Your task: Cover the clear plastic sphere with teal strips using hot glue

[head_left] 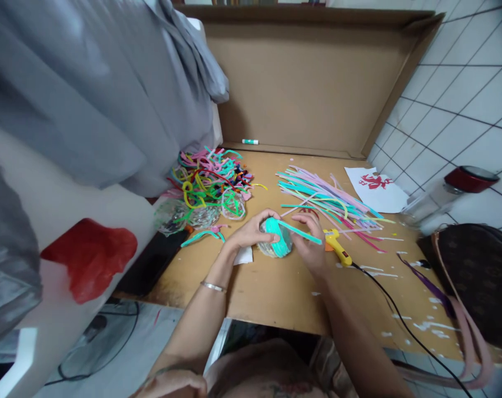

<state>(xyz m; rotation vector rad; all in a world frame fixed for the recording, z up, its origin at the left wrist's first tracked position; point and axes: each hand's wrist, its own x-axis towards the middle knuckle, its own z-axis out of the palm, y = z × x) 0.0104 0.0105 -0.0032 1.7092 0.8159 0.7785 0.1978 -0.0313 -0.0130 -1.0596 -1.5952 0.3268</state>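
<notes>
- Piece in hand: rounded clear body (265, 250) with a turquoise covering (280, 243) over part of it, held just above the worktop (275, 293), between the hands.
- Left hand (257, 232): fingers and thumb clamped around the piece.
- Right hand (311, 246): fingers curled on a turquoise strip (312, 237), apparently pinching it; one end at the piece, the other jutting free.
- Done: turquoise over one portion, judged partial coverage.
- Left: clear surface uncovered on the visible side; strip not yet laid down along its length. Far side hidden, extent unknown.
- Stock: straight strips (323, 190) spread beyond the right hand; tangled coloured pile (211, 174) beyond the left.
- Glue gun (337, 247): lying right of the right hand, unheld.
</notes>
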